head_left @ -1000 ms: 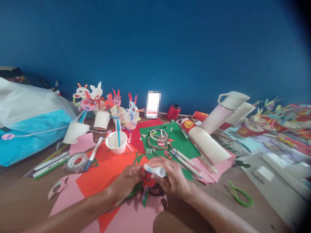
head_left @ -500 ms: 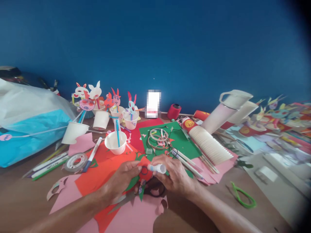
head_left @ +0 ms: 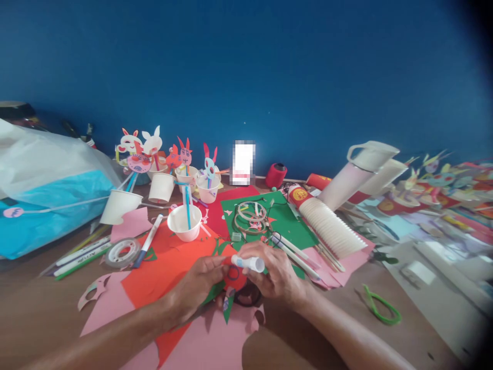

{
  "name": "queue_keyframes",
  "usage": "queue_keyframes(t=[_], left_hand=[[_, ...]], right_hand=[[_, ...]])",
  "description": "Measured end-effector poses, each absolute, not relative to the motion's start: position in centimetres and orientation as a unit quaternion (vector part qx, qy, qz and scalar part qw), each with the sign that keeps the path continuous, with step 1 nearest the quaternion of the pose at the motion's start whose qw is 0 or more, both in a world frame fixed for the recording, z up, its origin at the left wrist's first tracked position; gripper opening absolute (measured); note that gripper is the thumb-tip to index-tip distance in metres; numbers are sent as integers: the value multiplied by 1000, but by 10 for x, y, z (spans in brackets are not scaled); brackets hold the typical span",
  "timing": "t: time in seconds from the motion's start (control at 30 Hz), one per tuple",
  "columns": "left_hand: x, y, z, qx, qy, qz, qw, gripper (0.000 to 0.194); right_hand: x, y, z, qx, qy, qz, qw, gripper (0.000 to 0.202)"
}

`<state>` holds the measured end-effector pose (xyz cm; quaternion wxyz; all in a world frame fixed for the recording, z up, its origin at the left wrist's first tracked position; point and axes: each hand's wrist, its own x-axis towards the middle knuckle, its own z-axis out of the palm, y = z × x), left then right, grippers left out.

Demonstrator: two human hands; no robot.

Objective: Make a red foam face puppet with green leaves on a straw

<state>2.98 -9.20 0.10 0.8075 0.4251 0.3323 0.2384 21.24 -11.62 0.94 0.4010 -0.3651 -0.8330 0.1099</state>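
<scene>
Pinched between the fingers of my left hand point(head_left: 192, 288) is a small red paper cutout point(head_left: 235, 278) with a dark ring drawn on it. My right hand point(head_left: 271, 272) grips a white marker point(head_left: 250, 263) across the cutout's upper part; its far end points right, and its tip is hard to make out. Below my hands lie scissors with dark handles point(head_left: 249, 297), partly hidden, beside a green paper scrap point(head_left: 228, 311). Orange paper point(head_left: 162, 272) and pink paper point(head_left: 208, 341) spread under and around my left forearm.
White cups with paper animal faces on straws stand at the back left, one cup point(head_left: 185, 223) nearer. A tape roll point(head_left: 122, 253) and markers lie left. Stacked cups point(head_left: 333, 226), a jug point(head_left: 358, 172) and a green pipe cleaner point(head_left: 382, 307) are right.
The marker has shifted left over the top of the red cutout and lies more sideways. Both hands keep their holds. The whole view has shifted slightly.
</scene>
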Motion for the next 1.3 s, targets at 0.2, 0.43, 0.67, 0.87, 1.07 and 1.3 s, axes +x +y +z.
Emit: queue_keyframes(t=[0.2, 0.43, 0.67, 0.87, 1.07, 1.3], left_hand=[[28, -85, 1, 443, 337, 249, 793, 28], [27, -84, -5, 442, 350, 238, 791, 28], [29, -90, 0, 456, 361, 197, 790, 29], [29, -89, 0, 434, 328, 245, 802, 23], [28, -83, 0, 440, 346, 262, 786, 26], [25, -80, 15, 487, 371, 297, 733, 51]], right_hand=[[217, -115, 13, -377, -835, 112, 384, 16], [215, -114, 7, -369, -830, 142, 393, 18], [211, -115, 6, -349, -827, 137, 420, 20], [215, -115, 12, -370, -828, 131, 401, 18], [218, -115, 15, -417, -773, 234, 418, 12], [215, -103, 9, -357, -408, 525, 657, 21]])
